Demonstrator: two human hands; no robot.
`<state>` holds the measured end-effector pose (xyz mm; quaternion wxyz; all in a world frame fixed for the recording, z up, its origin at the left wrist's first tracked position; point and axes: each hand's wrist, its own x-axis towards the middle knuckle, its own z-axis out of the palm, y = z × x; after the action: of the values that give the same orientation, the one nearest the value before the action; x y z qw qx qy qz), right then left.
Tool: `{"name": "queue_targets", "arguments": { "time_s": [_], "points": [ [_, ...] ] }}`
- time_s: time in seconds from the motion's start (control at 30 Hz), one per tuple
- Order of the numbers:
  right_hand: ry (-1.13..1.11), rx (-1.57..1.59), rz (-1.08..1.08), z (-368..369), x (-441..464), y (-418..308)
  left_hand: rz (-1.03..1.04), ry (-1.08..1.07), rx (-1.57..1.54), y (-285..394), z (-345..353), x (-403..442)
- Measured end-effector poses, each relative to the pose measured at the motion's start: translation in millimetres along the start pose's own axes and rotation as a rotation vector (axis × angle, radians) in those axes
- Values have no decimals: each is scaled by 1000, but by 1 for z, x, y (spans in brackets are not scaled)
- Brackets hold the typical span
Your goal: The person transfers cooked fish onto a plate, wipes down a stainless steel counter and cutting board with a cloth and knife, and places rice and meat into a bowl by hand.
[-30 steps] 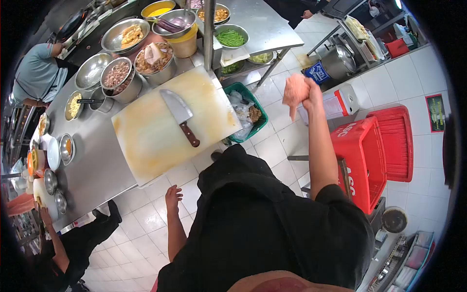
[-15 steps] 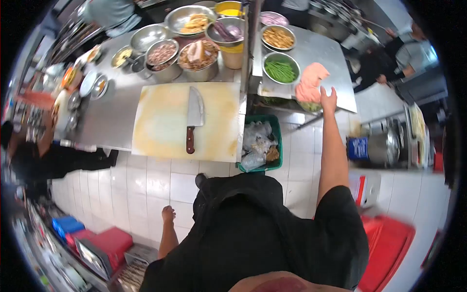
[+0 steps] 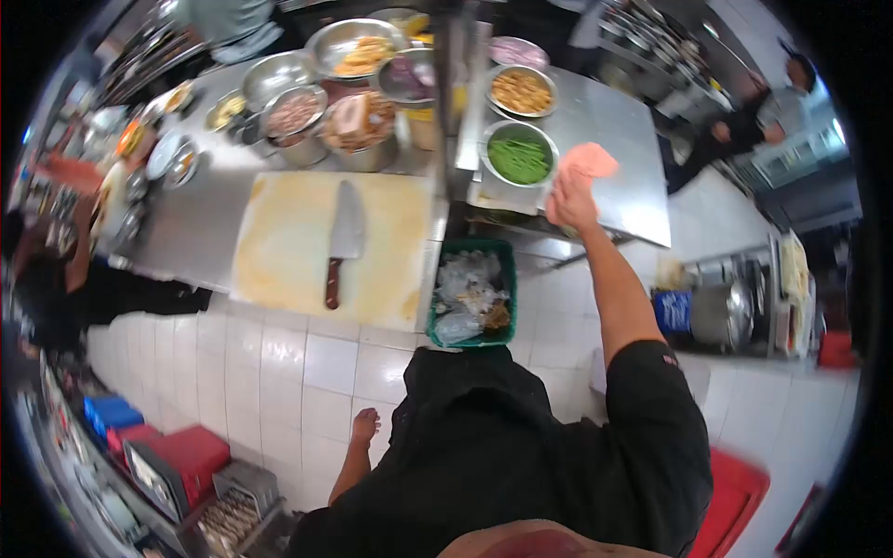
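Observation:
My right hand (image 3: 572, 200) is closed on a pink cloth (image 3: 592, 162) at the near edge of the right steel table, with the bulk of the cloth spreading past my fingers. Just left of it stands a metal bowl of green beans (image 3: 518, 155). My left hand (image 3: 366, 425) hangs low over the floor at my side, fingers loosely curled, and nothing shows in it. On the left counter, a large knife with a brown handle (image 3: 346, 232) lies on a stained cutting board (image 3: 279, 246), nearer to neither hand.
Metal bowls of food, including fried pieces (image 3: 522, 91) and chopped meat (image 3: 358, 121), line the counters. A green bin (image 3: 510, 321) with plastic bags stands between the tables. Co-workers are at far left (image 3: 56, 288) and far right (image 3: 781, 107). A red lid (image 3: 739, 493) lies behind my right.
My right hand has gone from reaching beside the pink cloth with spread fingers to gripping it. My left hand has shifted closer to my body, and the whole view has turned slightly.

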<state>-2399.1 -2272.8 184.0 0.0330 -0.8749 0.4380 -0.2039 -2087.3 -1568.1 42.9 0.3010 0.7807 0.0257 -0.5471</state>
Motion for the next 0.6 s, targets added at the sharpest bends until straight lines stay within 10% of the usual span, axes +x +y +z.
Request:
{"name": "queue_targets", "arguments": {
  "time_s": [0.6],
  "points": [
    [98, -14, -289, 12, 126, 91, 247, 128, 238, 83, 123, -32]
  ]
}}
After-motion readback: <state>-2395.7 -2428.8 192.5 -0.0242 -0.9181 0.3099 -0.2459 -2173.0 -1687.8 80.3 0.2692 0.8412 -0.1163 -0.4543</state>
